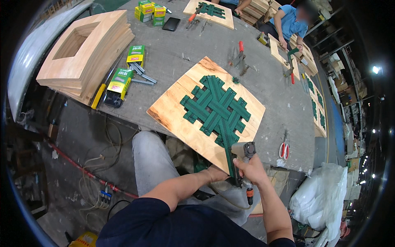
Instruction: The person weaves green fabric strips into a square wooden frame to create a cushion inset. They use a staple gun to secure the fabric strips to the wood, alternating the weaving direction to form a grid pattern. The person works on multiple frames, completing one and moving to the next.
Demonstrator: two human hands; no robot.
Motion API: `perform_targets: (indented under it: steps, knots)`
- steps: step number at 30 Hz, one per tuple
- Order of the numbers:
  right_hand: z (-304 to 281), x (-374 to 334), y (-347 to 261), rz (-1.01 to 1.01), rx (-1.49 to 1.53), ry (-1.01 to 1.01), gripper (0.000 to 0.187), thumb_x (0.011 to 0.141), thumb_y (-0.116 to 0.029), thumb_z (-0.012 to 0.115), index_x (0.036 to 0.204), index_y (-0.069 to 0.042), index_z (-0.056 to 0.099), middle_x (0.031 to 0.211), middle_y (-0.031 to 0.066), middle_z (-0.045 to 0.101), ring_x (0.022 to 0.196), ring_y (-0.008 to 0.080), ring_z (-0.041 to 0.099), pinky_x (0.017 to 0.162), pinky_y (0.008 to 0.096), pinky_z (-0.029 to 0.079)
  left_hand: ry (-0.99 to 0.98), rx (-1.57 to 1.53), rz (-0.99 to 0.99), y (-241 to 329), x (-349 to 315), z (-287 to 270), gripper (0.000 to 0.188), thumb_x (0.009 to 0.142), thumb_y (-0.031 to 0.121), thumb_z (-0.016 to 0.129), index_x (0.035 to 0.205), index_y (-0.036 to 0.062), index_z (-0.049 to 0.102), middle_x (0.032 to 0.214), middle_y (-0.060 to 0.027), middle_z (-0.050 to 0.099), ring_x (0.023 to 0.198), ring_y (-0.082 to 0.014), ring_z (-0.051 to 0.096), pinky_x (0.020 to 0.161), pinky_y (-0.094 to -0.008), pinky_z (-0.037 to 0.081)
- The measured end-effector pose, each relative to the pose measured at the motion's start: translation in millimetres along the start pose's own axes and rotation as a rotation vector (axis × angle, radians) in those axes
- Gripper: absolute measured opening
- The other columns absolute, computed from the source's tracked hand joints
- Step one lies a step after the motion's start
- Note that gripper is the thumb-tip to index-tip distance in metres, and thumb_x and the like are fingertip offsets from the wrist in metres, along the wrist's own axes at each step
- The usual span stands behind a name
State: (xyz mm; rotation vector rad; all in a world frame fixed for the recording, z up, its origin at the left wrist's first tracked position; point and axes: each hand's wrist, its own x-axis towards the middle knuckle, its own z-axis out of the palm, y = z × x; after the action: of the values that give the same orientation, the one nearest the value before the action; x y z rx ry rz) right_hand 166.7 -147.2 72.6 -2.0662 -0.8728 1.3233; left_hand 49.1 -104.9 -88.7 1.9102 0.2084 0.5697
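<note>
A square wooden board (173, 108) lies tilted at the table's near edge, its near corner jutting toward my lap. Green webbing straps (216, 105) are woven across its middle, and one long strap (227, 154) runs down to the near corner. My right hand (252, 169) is closed around a staple gun (243, 150), whose dark nose lies against that strap by the corner. At the same corner, my left hand (217, 173) is against the board's underside edge. Its fingers are hidden.
Left stands a stack of wooden frames (88, 53), beside staple boxes (120, 80), loose staple strips (142, 74) and a phone (113, 99). Red-handled pliers (241, 55) lie beyond the board, scissors (284, 150) to its right. A co-worker (290, 24) handles a strap at far right.
</note>
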Motion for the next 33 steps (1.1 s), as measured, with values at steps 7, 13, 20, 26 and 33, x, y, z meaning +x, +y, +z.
perform_targets:
  steps: [7, 13, 20, 26, 33]
  knots:
    - [11, -6, -7, -0.051, -0.075, -0.042, 0.029, 0.093, -0.011, 0.075, 0.116, 0.000, 0.062, 0.073, 0.0000, 0.062, 0.053, 0.0093, 0.056, 0.048, 0.0285, 0.044, 0.104, 0.162, 0.060, -9, -9, 11, 0.026, 0.092, 0.032, 0.069, 0.109, 0.0118, 0.066, 0.104, -0.0141, 0.068, 0.101, -0.0377, 0.066, 0.087, -0.0476, 0.051]
    - [-10, -7, 8, -0.061, 0.135, 0.083, 0.029, 0.094, -0.011, 0.076, 0.117, -0.002, 0.061, 0.081, 0.0027, 0.068, 0.054, 0.0105, 0.062, 0.043, 0.0268, 0.044, 0.084, 0.169, -0.281, 23, -27, 24, 0.036, 0.103, 0.041, 0.059, 0.107, 0.0065, 0.070, 0.106, -0.0214, 0.071, 0.107, -0.0437, 0.066, 0.090, -0.0503, 0.052]
    - [-39, -24, 40, -0.115, 0.279, 0.162, 0.041, 0.094, -0.007, 0.073, 0.131, -0.002, 0.058, 0.087, 0.0035, 0.069, 0.053, 0.0125, 0.061, 0.044, 0.0272, 0.045, -0.002, -0.372, -0.618, 83, -41, 15, 0.049, 0.109, 0.040, 0.048, 0.103, -0.0019, 0.072, 0.096, -0.0162, 0.077, 0.086, -0.0286, 0.073, 0.082, -0.0420, 0.056]
    - [-32, -25, 27, -0.148, 0.277, 0.099, 0.035, 0.094, -0.009, 0.073, 0.125, 0.000, 0.059, 0.086, 0.0045, 0.068, 0.054, 0.0121, 0.060, 0.047, 0.0282, 0.047, 0.261, -0.564, -0.601, 73, 31, -105, 0.040, 0.109, 0.036, 0.052, 0.114, 0.0004, 0.070, 0.101, -0.0097, 0.075, 0.080, -0.0168, 0.069, 0.062, -0.0330, 0.059]
    - [-20, -5, 13, -0.147, 0.184, 0.040, 0.032, 0.095, -0.013, 0.075, 0.120, 0.000, 0.060, 0.082, 0.0046, 0.067, 0.054, 0.0108, 0.060, 0.046, 0.0272, 0.045, 0.230, -0.462, -0.815, 39, 77, -147, 0.044, 0.108, 0.042, 0.053, 0.117, 0.0028, 0.070, 0.107, -0.0060, 0.076, 0.088, -0.0152, 0.071, 0.059, -0.0339, 0.055]
